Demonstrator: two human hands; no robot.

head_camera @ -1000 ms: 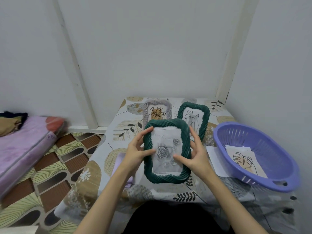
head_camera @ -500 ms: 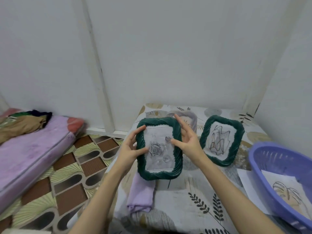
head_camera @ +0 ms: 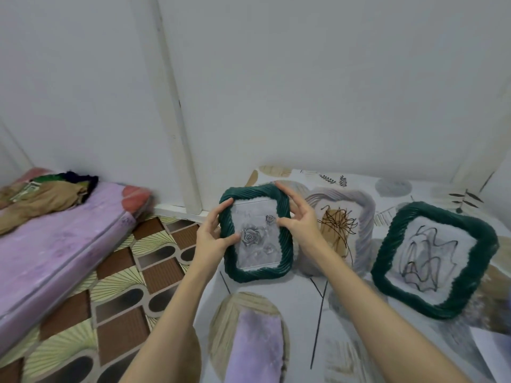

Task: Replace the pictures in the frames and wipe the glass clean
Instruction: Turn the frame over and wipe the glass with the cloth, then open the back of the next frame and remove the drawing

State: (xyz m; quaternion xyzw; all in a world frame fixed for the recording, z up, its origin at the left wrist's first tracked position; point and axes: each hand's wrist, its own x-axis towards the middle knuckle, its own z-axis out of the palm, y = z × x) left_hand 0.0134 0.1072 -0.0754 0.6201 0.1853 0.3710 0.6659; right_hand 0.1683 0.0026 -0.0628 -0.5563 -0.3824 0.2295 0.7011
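Observation:
A dark green ribbed frame (head_camera: 257, 272) with a grey rose picture stands upright near the table's far left edge. My left hand (head_camera: 214, 236) grips its left side, thumb on the glass. My right hand (head_camera: 300, 222) holds its right side, thumb on the glass, fingers spread around the top corner. A pale lilac frame (head_camera: 356, 217) with a scribble flower picture stands just behind to the right. A second green frame (head_camera: 434, 261) with an abstract line drawing leans further right. A lilac cloth (head_camera: 257, 344) lies on the table in front.
The table (head_camera: 309, 305) has a leaf-patterned cover and sits against a white wall. A white paper sheet (head_camera: 495, 349) shows at the lower right edge. On the left, a purple mattress (head_camera: 52, 244) with bundled clothes lies on a patterned floor (head_camera: 116, 294).
Both hands carried the rose frame from mid-table away to the far left and lowered it upright beside the lilac frame. My view swung left, and the purple basket left the picture.

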